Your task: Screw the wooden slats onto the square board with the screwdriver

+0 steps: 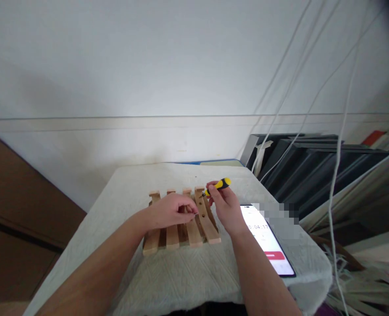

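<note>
A slatted wooden piece [173, 237] lies on the cloth-covered table, with several light slats side by side and dark round holes in the rightmost one. My left hand [173, 210] reaches over the slats, thumb and forefinger pinched on a small, thin, shiny piece [196, 213] too tiny to name surely. Its tip is close to the holed slat. In my right hand [225, 204] is a screwdriver [221, 183] with a yellow and black handle. The handle's end points up and right, and its tip side points down-left near the far end of the holed slat.
To the right of my right forearm lies a lit phone [273, 245] showing a timer. White cloth covers the table [142, 281]. Dark folders or boxes [339, 175] stand beyond its right edge, with white cables [336, 175] hanging in front. A white wall [148, 66] is behind.
</note>
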